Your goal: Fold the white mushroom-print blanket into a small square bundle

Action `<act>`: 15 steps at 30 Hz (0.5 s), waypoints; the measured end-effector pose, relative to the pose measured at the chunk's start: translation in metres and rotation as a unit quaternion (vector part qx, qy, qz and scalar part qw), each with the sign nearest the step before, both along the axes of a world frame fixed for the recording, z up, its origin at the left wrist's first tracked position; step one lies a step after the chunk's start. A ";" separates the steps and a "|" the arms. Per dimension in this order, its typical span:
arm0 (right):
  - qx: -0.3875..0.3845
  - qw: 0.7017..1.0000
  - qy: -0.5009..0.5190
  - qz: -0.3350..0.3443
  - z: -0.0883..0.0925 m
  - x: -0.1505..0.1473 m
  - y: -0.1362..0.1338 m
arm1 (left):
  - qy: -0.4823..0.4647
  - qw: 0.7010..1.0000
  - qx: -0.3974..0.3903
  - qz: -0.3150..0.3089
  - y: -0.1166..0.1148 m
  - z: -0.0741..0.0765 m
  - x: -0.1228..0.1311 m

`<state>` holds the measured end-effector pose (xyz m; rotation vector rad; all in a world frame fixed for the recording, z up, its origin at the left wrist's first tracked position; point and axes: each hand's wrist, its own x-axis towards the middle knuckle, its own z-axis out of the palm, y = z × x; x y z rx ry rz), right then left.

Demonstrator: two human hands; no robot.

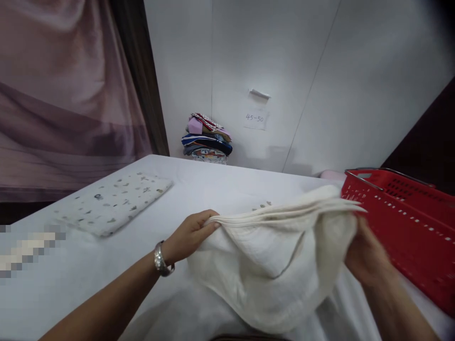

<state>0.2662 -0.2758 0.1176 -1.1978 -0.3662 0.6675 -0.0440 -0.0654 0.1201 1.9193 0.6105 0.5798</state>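
Observation:
A cream-white cloth (263, 265) in several layers hangs between my two hands above the white table. My left hand (194, 232), with a silver bracelet on the wrist, pinches its layered top edge at the left corner. At the right end, my right hand (368, 251) grips the same cloth; its fingers are partly hidden behind the fabric and slightly blurred. The lower part of the cloth droops in loose folds toward me. On the table to the left lies a flat, folded white cloth (117, 199) with small printed motifs. A bit of similar print shows just behind the held cloth.
A red plastic basket (401, 222) with a metal handle stands close to my right hand. Beyond the table's far edge is a stack of folded fabrics (208, 139) against the white wall. A pinkish curtain (67, 94) hangs at the left. A paper (256, 119) on the wall reads 45-50.

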 end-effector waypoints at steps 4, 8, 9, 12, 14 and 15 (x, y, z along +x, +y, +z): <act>-0.054 0.990 0.029 0.127 -0.043 -0.019 0.026 | -0.007 0.968 -0.250 0.013 0.004 -0.023 0.005; -0.093 0.989 -0.024 0.110 -0.074 -0.040 0.027 | -0.030 0.936 -0.348 0.031 0.011 -0.042 0.003; -0.120 0.985 -0.058 0.112 -0.075 -0.044 0.027 | -0.025 0.932 -0.360 0.026 0.012 -0.044 0.002; -0.193 0.955 -0.177 0.140 -0.070 -0.046 0.030 | -0.006 0.920 -0.392 -0.005 0.009 -0.046 0.002; -0.229 0.920 -0.268 0.170 -0.063 -0.045 0.035 | -0.006 0.904 -0.426 -0.047 0.005 -0.045 0.005; -0.251 0.895 -0.319 0.187 -0.060 -0.044 0.038 | -0.007 0.892 -0.446 -0.070 0.002 -0.044 0.007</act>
